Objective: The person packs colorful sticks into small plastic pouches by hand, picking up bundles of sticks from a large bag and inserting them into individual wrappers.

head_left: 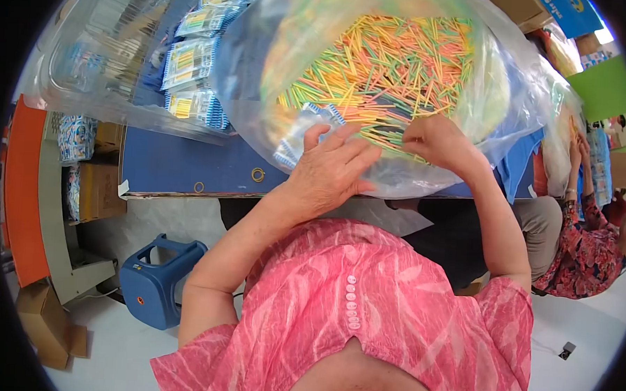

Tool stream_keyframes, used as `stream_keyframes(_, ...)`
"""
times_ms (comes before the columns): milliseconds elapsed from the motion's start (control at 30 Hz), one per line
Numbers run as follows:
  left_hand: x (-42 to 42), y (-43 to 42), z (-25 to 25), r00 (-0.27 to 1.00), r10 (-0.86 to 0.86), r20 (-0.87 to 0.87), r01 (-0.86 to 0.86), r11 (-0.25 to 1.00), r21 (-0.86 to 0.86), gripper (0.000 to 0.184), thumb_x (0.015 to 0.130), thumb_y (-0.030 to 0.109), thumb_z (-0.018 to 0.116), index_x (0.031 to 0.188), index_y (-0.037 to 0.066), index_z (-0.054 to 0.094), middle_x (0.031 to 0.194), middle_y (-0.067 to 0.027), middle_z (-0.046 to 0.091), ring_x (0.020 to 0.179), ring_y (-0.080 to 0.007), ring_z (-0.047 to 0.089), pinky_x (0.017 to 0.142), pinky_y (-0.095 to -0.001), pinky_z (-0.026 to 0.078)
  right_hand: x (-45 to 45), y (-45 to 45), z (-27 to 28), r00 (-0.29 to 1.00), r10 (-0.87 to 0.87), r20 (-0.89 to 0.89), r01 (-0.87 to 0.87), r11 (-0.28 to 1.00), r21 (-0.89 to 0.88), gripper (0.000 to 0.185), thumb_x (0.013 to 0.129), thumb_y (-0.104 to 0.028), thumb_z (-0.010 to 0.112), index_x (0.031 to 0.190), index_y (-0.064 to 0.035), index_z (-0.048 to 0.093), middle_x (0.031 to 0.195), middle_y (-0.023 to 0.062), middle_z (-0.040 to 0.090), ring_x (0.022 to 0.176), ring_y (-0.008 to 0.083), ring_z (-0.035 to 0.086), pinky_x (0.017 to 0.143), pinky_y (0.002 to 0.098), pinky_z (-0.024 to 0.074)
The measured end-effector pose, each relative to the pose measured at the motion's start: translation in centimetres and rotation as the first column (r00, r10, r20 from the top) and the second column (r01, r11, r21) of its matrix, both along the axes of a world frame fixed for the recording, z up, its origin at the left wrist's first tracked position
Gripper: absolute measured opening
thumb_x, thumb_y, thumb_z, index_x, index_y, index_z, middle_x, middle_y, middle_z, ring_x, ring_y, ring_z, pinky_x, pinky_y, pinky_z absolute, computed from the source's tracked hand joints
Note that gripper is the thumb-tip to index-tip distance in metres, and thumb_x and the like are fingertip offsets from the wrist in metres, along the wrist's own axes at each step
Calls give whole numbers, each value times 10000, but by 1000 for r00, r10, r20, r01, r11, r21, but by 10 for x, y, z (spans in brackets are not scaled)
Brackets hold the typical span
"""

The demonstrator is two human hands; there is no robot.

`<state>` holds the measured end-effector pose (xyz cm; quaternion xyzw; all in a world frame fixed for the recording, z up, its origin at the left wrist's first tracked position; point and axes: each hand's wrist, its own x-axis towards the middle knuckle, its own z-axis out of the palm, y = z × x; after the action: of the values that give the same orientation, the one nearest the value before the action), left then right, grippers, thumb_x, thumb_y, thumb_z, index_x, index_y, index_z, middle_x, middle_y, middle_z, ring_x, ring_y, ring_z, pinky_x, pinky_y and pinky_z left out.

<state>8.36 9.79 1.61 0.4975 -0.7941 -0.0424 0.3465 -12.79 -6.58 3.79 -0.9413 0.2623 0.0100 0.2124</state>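
Observation:
A heap of thin coloured sticks [402, 63], yellow, green, orange and pink, lies inside a large clear plastic bag [495, 98] with its mouth toward me. My right hand [444, 142] is at the near edge of the heap, its fingers curled and pinched down among the sticks; what they grip is hidden. My left hand [335, 160] lies over the bag's near edge with its fingers spread to the right. A small clear packet with blue-striped ends [303, 131] sits just beyond that hand, partly covered by it.
Rows of filled packets [193, 64] stand at the left, beside a clear plastic bin [73, 91]. Rubber bands [258, 174] lie on the blue tabletop [161, 164]. A blue stool [157, 279] stands on the floor at left. Another person [583, 256] sits at the right.

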Motion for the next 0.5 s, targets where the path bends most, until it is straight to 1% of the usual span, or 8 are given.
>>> stream_keyframes(33,0,1,-1,1000,-3,7,3,1000,6,430,685,276,777,1041,99,612,1026,-63,607,1030,-268,543,933,-462,315,-3,2,7,998,-55,15,54,997,47,165,764,-159,675,797,-2,634,744,154,597,732,327,602,652,396,469)
stream_keyframes(100,9,11,-8,982,-170,87,146,960,237,513,665,297,781,1103,110,591,1038,-58,590,1044,-255,527,932,-463,303,-18,6,5,994,-111,24,108,989,105,172,761,-163,675,794,0,631,745,155,594,746,333,602,665,403,468)
stream_keyframes(133,12,14,-9,960,-256,112,203,914,351,555,654,308,783,1133,115,580,1044,-55,582,1051,-249,520,932,-463,297,-26,6,-1,998,-59,-15,60,998,35,188,752,-170,680,817,-2,627,758,156,593,761,337,602,676,411,467)
stream_keyframes(200,11,20,-3,968,-236,89,187,908,375,570,644,301,788,1139,117,576,1032,-51,577,1050,-246,513,927,-459,302,-36,6,-9,994,40,-100,-50,993,-105,233,735,-186,691,863,-5,618,782,159,590,790,345,603,699,426,465)
stream_keyframes(233,8,25,2,975,-214,59,174,902,396,585,633,295,794,1145,118,572,1020,-47,571,1049,-244,506,923,-455,306,-38,8,-10,994,45,-99,-55,994,-99,233,735,-186,691,863,-5,618,782,159,590,790,345,603,699,426,465)
stream_keyframes(300,-1,29,2,983,-183,32,152,893,425,601,623,288,800,1150,120,567,1009,-43,566,1049,-241,499,918,-450,311,-34,15,-14,999,10,33,-5,987,-160,295,713,-202,702,916,-15,599,814,161,590,818,353,599,718,434,463)
stream_keyframes(400,-20,20,-3,990,-92,104,70,977,199,585,575,260,821,1094,118,593,994,-31,555,1035,-232,486,901,-432,318,-23,24,-26,993,4,118,23,975,-223,326,713,-211,698,954,-25,580,834,165,588,835,358,595,729,443,462)
stream_keyframes(500,-22,20,-14,979,-127,157,82,961,265,619,561,258,824,1116,113,593,1039,-34,555,1053,-242,482,892,-427,323,-21,23,-44,990,5,142,39,951,-308,321,734,-214,677,976,-36,562,841,169,585,841,359,594,730,453,461)
